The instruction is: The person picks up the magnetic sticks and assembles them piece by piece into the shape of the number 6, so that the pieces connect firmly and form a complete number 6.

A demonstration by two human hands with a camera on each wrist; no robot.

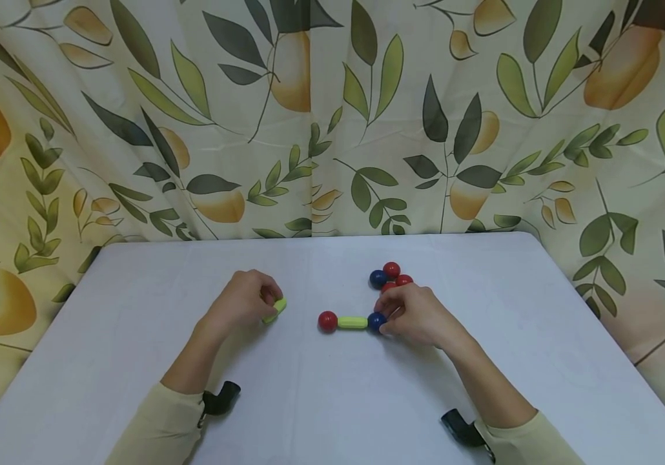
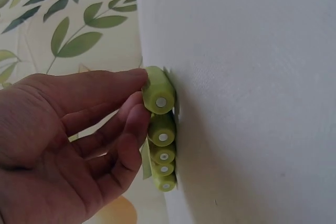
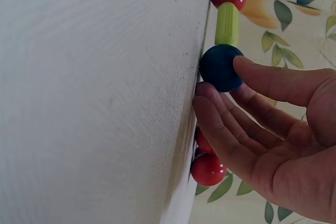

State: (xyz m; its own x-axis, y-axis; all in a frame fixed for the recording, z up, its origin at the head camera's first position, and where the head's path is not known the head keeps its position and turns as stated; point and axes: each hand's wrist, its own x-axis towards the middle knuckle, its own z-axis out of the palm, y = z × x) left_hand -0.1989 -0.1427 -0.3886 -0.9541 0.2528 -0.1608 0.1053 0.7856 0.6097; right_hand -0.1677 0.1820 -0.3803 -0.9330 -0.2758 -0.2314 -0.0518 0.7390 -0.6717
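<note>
My left hand (image 1: 245,297), at the left of the table, pinches a light green magnetic rod (image 2: 159,92) between thumb and fingers. Several more green rods (image 2: 164,155) lie in a row beyond it in the left wrist view, each with a silvery disc in its end. Toward the middle, a red ball (image 1: 328,321), a green rod (image 1: 352,322) and a blue ball (image 1: 376,321) form a straight joined bar on the table. The right hand (image 1: 418,315) holds the blue ball at the bar's right end, its thumb (image 3: 278,80) on one side.
Behind the right hand sits a cluster of loose balls: several red ones (image 1: 391,270) and a blue one (image 1: 378,279). A white cloth covers the table (image 1: 309,400). A leaf-and-fruit patterned curtain (image 1: 332,129) hangs along its far edge.
</note>
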